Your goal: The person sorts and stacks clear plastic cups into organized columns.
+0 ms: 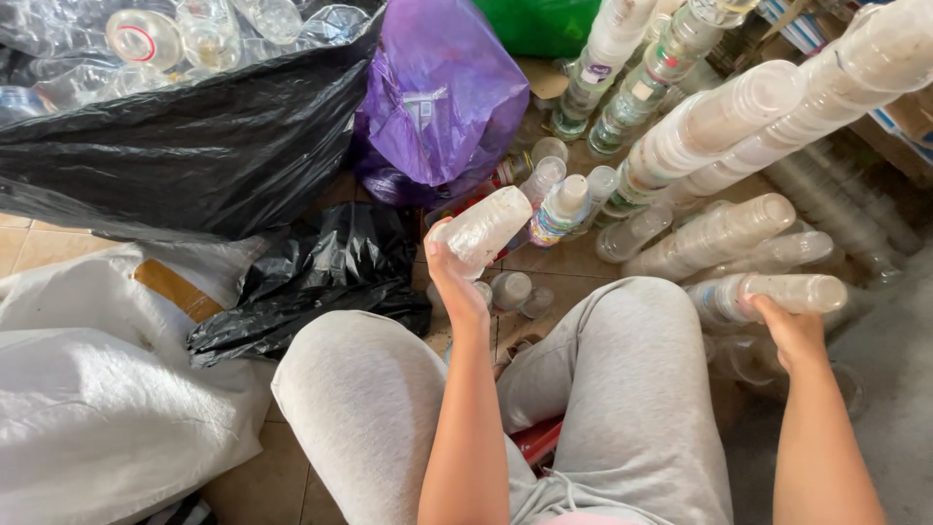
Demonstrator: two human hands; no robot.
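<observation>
My left hand (453,282) is closed around a clear plastic cup (483,229), held tilted above the floor between my knees. My right hand (789,328) grips the near end of a long stack of nested clear cups (777,292) lying on its side at the right. Both forearms reach forward over my grey trouser legs (622,389). A few small clear cups (510,290) stand on the tiled floor just beyond my left hand.
Several long stacks of nested clear cups (719,117) lean at the upper right. A purple plastic bag (437,97) and a big black bag (194,146) full of clear bottles sit ahead. A white sack (87,389) lies left; a crumpled black bag (321,282) sits beside my knee.
</observation>
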